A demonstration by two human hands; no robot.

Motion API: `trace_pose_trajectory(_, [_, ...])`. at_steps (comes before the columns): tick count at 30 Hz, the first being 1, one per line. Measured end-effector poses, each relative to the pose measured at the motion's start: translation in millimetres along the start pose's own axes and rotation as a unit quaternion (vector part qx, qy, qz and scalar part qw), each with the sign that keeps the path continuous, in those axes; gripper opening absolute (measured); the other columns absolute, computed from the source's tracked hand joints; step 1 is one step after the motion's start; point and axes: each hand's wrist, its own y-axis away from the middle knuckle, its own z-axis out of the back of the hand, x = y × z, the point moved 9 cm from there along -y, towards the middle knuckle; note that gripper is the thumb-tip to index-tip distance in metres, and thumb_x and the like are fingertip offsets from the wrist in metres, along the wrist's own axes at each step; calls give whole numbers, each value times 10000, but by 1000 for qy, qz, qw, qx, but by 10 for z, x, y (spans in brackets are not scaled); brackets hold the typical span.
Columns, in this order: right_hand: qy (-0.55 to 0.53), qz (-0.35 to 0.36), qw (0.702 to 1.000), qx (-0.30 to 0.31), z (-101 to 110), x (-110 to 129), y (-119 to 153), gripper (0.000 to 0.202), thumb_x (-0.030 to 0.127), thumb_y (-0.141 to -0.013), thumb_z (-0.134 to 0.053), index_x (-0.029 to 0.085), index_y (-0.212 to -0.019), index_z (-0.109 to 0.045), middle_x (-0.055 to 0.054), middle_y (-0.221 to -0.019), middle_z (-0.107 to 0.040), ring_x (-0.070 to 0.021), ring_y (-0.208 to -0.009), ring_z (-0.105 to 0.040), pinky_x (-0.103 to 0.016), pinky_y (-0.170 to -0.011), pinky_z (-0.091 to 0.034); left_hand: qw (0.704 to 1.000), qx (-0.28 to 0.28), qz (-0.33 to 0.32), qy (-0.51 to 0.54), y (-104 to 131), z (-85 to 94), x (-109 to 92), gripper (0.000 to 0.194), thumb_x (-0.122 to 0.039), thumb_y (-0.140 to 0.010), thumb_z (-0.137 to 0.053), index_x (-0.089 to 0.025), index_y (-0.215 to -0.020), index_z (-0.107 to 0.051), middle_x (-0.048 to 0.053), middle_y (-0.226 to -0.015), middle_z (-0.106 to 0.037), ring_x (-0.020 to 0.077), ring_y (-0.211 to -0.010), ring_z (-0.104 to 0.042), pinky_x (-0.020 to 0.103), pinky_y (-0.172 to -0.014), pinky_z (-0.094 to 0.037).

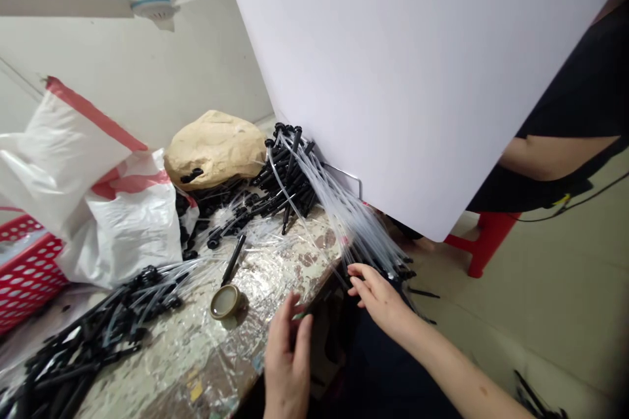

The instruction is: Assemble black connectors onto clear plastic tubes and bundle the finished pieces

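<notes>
Reaching with the right hand (374, 294) to the near end of the bundle of clear tubes (358, 229), slanting over the right edge of the table (275, 278) from the black fittings (295, 173) at its far end. Cannot tell from the bent fingers whether grasping a strand or only resting beside them. Holding the left hand (289, 353) loosely open at the near edge, thumb and fingers apart, well short of the bundle. Farther left, can see a small round tin (225, 302), with a loose black rod (233, 260) just beyond. Near left, can see a second heap of black parts (73, 360) with clear strands. At the far side, can make out a tan lumpy bundle (216, 147), then leftward a white and red sack (122, 216) and a red basket (29, 275). Above the tubes, to the right, can see a large white panel (407, 78), partly hiding another person (560, 157) near a red stool (484, 245)
</notes>
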Motion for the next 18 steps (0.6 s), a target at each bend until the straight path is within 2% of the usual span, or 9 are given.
trace_pose_trajectory(3, [28, 15, 999, -22, 21, -15, -137, 306, 273, -854, -371, 173, -1128, -463, -109, -1119, -532, -140, -775, -624, -309, -701, -513, 997, 39, 39, 61, -272, -390, -20, 544, -322, -776, -624, -198, -1281, -464, 139, -1265, -551, 245, -1094, -552, 373, -911, -449])
trace_pose_trajectory(6, [65, 28, 997, -37, 21, 4, -242, 268, 269, -843, -408, 168, -1076, -495, -86, -1024, -564, -151, -772, -603, -326, -749, -482, 990, 37, 98, 93, -555, -603, 5, 603, -308, -749, -658, -164, -1293, -439, 150, -1246, -557, 232, -1076, -557, 351, -904, -443])
trace_pose_trajectory(11, [130, 27, 990, -46, 53, 30, -355, 184, 287, -842, -440, 175, -947, -542, -40, -837, -604, -168, -717, -581, -303, -669, -436, 977, 65, 142, 146, -894, -866, 18, 534, -264, -677, -722, -170, -1169, -539, 81, -1019, -655, 181, -883, -617, 290, -788, -464])
trace_pose_trajectory(15, [168, 30, 985, -40, 50, 79, -391, 144, 252, -836, -461, 191, -888, -581, -39, -872, -637, -172, -767, -592, -275, -662, -400, 975, 96, 129, 154, -1041, -988, -22, 396, -211, -646, -730, -144, -1023, -629, -19, -693, -623, 121, -655, -578, 232, -649, -440])
trace_pose_trajectory(18, [182, 29, 982, -27, 22, 129, -389, 142, 220, -832, -462, 196, -848, -600, -32, -880, -645, -157, -780, -591, -250, -659, -385, 973, 106, 136, 155, -1087, -1036, -19, 272, -221, -632, -738, -138, -888, -698, -28, -606, -607, 113, -588, -548, 228, -609, -424])
